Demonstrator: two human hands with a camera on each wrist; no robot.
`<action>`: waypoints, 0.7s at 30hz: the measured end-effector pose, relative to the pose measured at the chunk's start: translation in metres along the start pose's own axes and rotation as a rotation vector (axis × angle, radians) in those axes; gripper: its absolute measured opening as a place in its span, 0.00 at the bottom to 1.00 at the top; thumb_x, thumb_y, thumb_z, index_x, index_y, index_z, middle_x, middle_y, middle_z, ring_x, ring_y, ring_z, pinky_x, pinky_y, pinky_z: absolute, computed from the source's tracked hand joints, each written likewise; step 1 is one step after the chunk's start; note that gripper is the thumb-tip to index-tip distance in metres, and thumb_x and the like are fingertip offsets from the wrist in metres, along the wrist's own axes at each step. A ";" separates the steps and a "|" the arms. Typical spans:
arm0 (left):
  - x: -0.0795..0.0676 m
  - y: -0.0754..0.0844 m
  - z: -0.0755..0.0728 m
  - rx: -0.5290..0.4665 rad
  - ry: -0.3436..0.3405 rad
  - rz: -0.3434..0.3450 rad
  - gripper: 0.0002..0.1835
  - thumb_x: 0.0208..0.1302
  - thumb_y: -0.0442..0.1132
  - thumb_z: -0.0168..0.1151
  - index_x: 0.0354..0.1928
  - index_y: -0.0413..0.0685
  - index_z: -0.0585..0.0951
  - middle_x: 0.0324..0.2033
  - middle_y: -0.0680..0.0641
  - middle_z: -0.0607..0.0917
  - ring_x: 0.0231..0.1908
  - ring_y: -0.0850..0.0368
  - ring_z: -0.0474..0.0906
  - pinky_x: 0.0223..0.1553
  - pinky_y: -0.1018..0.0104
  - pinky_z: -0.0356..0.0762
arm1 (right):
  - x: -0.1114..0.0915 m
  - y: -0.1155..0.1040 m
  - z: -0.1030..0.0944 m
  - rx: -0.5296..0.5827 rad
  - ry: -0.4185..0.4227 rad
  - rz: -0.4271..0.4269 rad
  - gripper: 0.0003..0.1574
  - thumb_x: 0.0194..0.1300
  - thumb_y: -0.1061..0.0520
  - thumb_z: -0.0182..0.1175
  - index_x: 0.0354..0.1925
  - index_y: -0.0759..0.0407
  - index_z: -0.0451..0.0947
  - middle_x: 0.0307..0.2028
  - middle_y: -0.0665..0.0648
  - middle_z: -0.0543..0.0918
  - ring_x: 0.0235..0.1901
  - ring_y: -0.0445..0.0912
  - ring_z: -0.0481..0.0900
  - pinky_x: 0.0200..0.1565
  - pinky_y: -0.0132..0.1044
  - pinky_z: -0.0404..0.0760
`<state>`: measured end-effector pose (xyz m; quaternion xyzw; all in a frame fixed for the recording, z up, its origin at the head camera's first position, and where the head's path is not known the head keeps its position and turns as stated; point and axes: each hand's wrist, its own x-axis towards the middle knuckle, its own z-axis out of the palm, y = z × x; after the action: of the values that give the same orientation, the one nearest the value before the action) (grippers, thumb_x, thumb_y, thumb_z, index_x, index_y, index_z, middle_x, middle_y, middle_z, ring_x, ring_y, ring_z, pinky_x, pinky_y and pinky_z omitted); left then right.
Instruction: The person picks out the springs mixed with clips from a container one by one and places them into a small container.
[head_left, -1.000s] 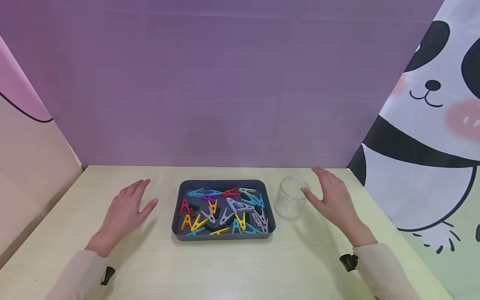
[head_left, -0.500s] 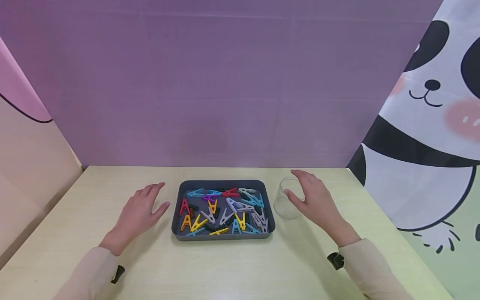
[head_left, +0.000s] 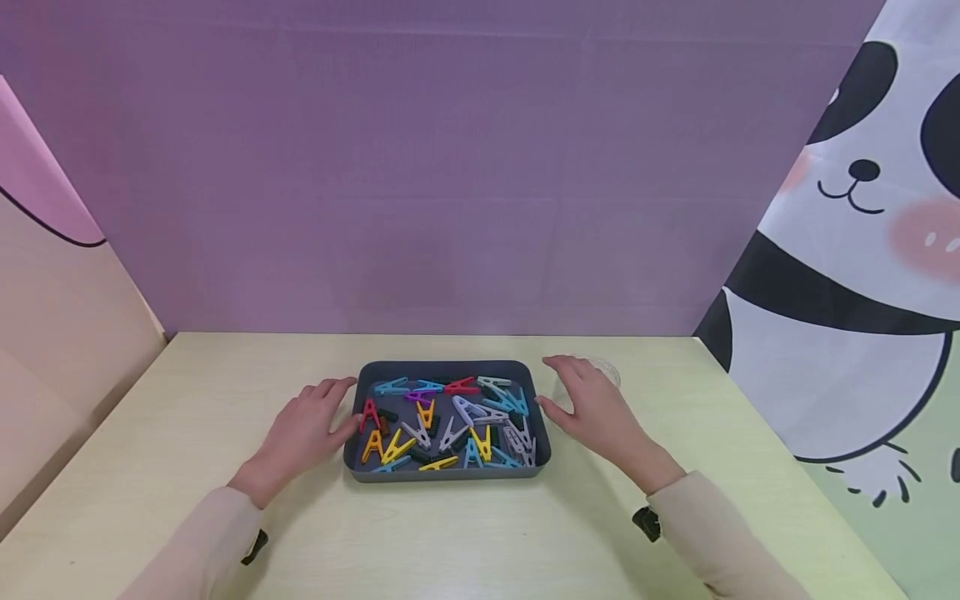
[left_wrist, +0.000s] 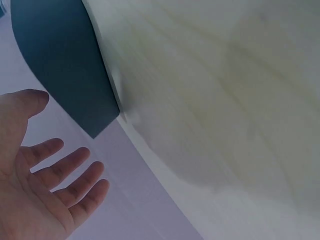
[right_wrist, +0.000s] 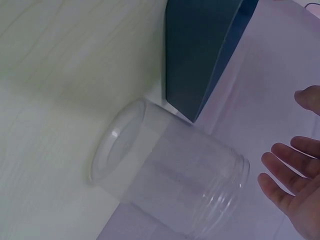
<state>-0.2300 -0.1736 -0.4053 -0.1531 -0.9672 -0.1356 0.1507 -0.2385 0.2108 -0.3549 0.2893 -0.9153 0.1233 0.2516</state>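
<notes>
A dark grey tray (head_left: 447, 476) stands on the table, holding many small plastic clips (head_left: 481, 444) in yellow, blue, red, orange, purple and pale grey, along with dark coiled pieces too small to tell. At the tray's left side is my left hand (head_left: 300, 433), its fingers spread and nothing in its grasp. My right hand (head_left: 600, 417) hovers by the right side, between the tray and a clear jar (right_wrist: 175, 165), and covers most of that jar in the head view. In the right wrist view the jar is transparent and stands apart from the relaxed fingers.
The pale wooden table (head_left: 420, 542) ends at a purple backdrop (head_left: 450, 167) behind the tray. A panda-printed sheet (head_left: 847, 275) hangs at the right. A beige wall (head_left: 60, 350) stands on the left.
Both hands have moved inward to the tray's sides, the left going right and the right going left across the jar. Tray, clips and jar have stayed put.
</notes>
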 end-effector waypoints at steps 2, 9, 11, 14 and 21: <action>0.002 0.002 0.002 0.004 -0.009 0.005 0.31 0.57 0.52 0.59 0.60 0.43 0.68 0.53 0.38 0.76 0.49 0.40 0.74 0.48 0.46 0.74 | 0.000 -0.002 0.004 -0.005 -0.015 -0.007 0.33 0.54 0.50 0.64 0.55 0.62 0.68 0.50 0.60 0.77 0.50 0.54 0.75 0.52 0.48 0.75; 0.004 0.008 0.006 0.014 -0.058 -0.008 0.31 0.57 0.52 0.60 0.59 0.42 0.69 0.52 0.38 0.77 0.48 0.41 0.75 0.48 0.47 0.75 | 0.001 -0.010 0.016 -0.013 -0.076 -0.022 0.31 0.54 0.51 0.64 0.53 0.63 0.69 0.49 0.60 0.78 0.47 0.52 0.77 0.50 0.44 0.78; 0.005 0.008 0.008 0.023 -0.061 -0.005 0.31 0.57 0.52 0.60 0.59 0.42 0.70 0.51 0.38 0.77 0.48 0.41 0.75 0.48 0.48 0.75 | 0.001 -0.011 0.019 -0.012 -0.094 -0.018 0.31 0.54 0.51 0.65 0.53 0.63 0.70 0.48 0.59 0.78 0.47 0.51 0.78 0.49 0.44 0.78; 0.005 0.007 0.010 0.032 -0.061 0.006 0.30 0.57 0.51 0.59 0.58 0.43 0.70 0.51 0.39 0.78 0.47 0.42 0.75 0.47 0.48 0.76 | 0.001 -0.013 0.024 -0.006 -0.123 -0.006 0.31 0.53 0.51 0.65 0.52 0.63 0.70 0.48 0.59 0.79 0.47 0.51 0.77 0.49 0.44 0.78; 0.004 0.005 0.012 0.039 -0.058 0.026 0.28 0.58 0.51 0.59 0.56 0.42 0.72 0.49 0.39 0.79 0.46 0.42 0.76 0.47 0.48 0.76 | 0.001 -0.012 0.035 0.008 -0.180 0.003 0.28 0.53 0.52 0.66 0.51 0.61 0.72 0.46 0.58 0.80 0.44 0.50 0.78 0.47 0.43 0.79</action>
<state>-0.2345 -0.1642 -0.4141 -0.1668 -0.9715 -0.1103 0.1275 -0.2454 0.1878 -0.3825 0.2987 -0.9342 0.1008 0.1671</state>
